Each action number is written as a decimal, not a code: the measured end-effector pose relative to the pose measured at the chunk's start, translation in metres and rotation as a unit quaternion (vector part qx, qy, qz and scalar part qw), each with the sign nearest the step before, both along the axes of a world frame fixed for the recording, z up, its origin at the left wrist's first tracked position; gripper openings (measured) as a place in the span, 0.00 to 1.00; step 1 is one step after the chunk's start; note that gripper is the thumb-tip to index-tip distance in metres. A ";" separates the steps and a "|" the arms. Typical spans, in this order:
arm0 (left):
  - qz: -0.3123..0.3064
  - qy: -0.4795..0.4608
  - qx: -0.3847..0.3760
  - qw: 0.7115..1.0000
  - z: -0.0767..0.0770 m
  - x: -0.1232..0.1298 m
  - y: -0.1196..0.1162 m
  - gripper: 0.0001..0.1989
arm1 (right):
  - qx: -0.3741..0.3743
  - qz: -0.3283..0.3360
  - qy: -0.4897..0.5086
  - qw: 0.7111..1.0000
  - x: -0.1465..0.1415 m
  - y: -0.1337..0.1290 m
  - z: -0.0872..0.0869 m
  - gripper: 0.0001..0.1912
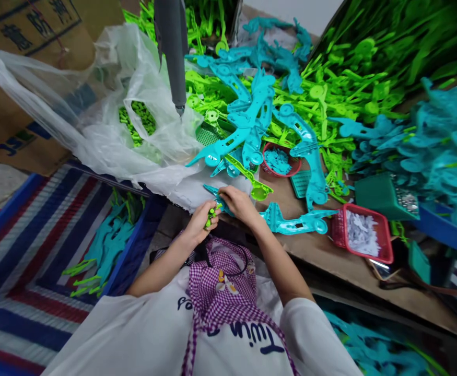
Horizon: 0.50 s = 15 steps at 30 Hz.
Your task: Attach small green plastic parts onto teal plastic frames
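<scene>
My left hand (pixel 201 223) is closed around several small green plastic pieces (pixel 211 214), which show between the thumb and fingers. Beside it, my right hand (pixel 236 201) has its fingers bent over a turquoise plastic part (pixel 211 190) at the bench's front edge; its pointed end sticks out to the left and the rest is partly hidden. Just right of my right wrist lies another curved turquoise part (pixel 296 223). Beyond the hands, a long green plastic piece (pixel 257 188) with a round end rests among piled turquoise parts (pixel 257 112).
A grey pointed tool (pixel 175 57) hangs over a clear plastic bag (pixel 106 125) of small green pieces. Red baskets (pixel 388 245) and a green box (pixel 381 196) stand at right, near heaped turquoise parts (pixel 420 136). Lower left is a blue-rimmed, stripe-lined bin (pixel 51 219) holding finished-looking turquoise-and-green pieces.
</scene>
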State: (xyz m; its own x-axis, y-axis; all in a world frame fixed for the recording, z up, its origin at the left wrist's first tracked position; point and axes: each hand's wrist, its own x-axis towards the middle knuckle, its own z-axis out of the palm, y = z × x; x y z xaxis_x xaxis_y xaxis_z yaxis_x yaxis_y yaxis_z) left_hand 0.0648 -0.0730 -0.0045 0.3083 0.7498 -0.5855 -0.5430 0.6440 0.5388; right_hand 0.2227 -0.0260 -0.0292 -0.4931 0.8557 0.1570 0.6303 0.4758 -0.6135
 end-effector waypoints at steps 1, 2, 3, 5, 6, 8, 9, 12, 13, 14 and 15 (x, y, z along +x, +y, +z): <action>-0.001 0.003 0.002 1.000 0.000 0.000 0.000 0.11 | -0.005 -0.005 0.013 1.000 0.000 0.000 -0.002 0.12; -0.002 0.007 0.004 1.000 0.000 0.000 0.000 0.12 | -0.009 -0.008 0.023 1.000 0.001 -0.001 -0.003 0.12; -0.002 0.010 0.004 1.000 0.001 0.001 0.000 0.12 | -0.012 -0.008 0.033 0.999 0.001 -0.001 -0.004 0.12; -0.001 0.017 0.008 1.000 0.002 0.001 0.000 0.13 | -0.017 -0.012 0.049 0.999 0.003 -0.001 -0.006 0.12; 0.001 0.019 0.012 1.000 0.003 0.001 0.000 0.13 | -0.019 -0.020 0.058 0.998 0.003 -0.001 -0.007 0.12; 0.003 0.019 0.023 1.000 0.006 0.001 0.000 0.14 | -0.025 -0.045 0.073 0.996 0.004 0.000 -0.008 0.13; 0.002 0.018 0.027 0.999 0.007 0.001 -0.001 0.14 | -0.030 -0.057 0.080 0.995 0.004 0.001 -0.008 0.13; -0.009 0.015 0.029 0.999 0.007 0.001 -0.003 0.14 | -0.036 -0.078 0.103 0.991 0.003 0.000 -0.005 0.14; -0.013 0.014 0.029 0.999 0.006 0.001 -0.004 0.14 | -0.031 -0.085 0.111 0.990 0.003 -0.002 -0.005 0.14; -0.015 0.014 0.028 0.999 0.005 0.001 -0.005 0.14 | -0.026 -0.091 0.118 0.988 0.003 -0.004 -0.004 0.15; -0.016 0.014 0.027 0.999 0.004 0.001 -0.005 0.14 | -0.019 -0.098 0.123 0.987 0.002 -0.006 -0.004 0.15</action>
